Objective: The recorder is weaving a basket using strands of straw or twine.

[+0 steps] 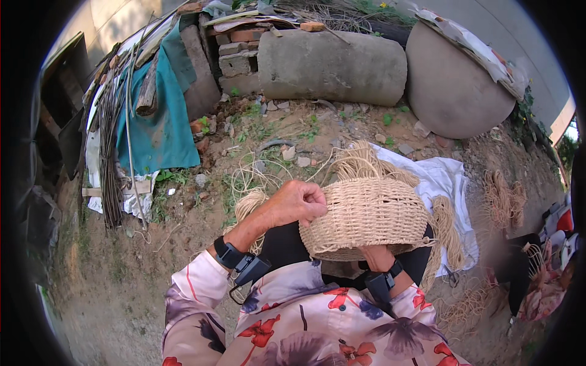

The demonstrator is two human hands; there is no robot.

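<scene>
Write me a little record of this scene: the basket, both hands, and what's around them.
Basket: woven, beige, opening toward the person
Left hand: at the basket's left side, fingers curled
Right hand: reaching into the opening, fingers hidden
Material nearby: beige cord bundle, white sheet
Background: concrete cylinder, teal cloth
Company: another person, partly visible at right

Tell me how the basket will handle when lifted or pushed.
The basket is probably light for its size: it looks hollow, with the right hand reaching into its opening. It likely flexes slightly but keeps its shape, being closely woven from cord. Laid on its side and pushed, it may roll, since its wall is rounded.
</scene>
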